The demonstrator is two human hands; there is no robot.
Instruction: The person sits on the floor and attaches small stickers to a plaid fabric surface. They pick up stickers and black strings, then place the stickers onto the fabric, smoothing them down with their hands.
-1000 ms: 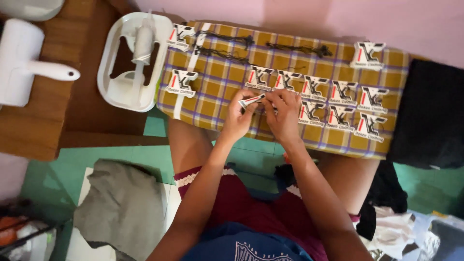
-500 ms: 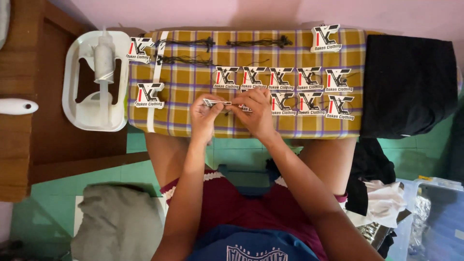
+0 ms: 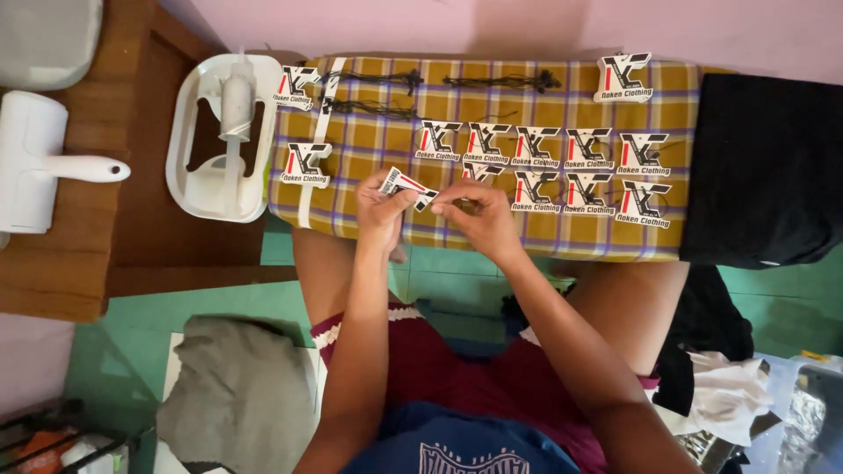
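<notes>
My left hand (image 3: pixel 382 213) pinches a white die-cut paper tag (image 3: pixel 406 184) with a black and red logo, held above the near edge of a yellow plaid-covered board (image 3: pixel 492 237). My right hand (image 3: pixel 479 215) is closed at the tag's right end, fingertips together on what looks like a thin string. Several matching tags (image 3: pixel 562 162) lie in two rows on the plaid just beyond my hands. Bundles of black strings (image 3: pixel 500 82) lie along the far edge.
A white plastic holder (image 3: pixel 219 140) stands left of the board on a wooden table (image 3: pixel 79 263), with a white handled tool (image 3: pixel 44 162). Black cloth (image 3: pixel 764 167) covers the board's right end. Grey fabric (image 3: pixel 237 395) lies on the green floor.
The view shifted slightly. My hands stayed at the near edge of the board; the tag in my left hand now tilts up and shows its printed face.
</notes>
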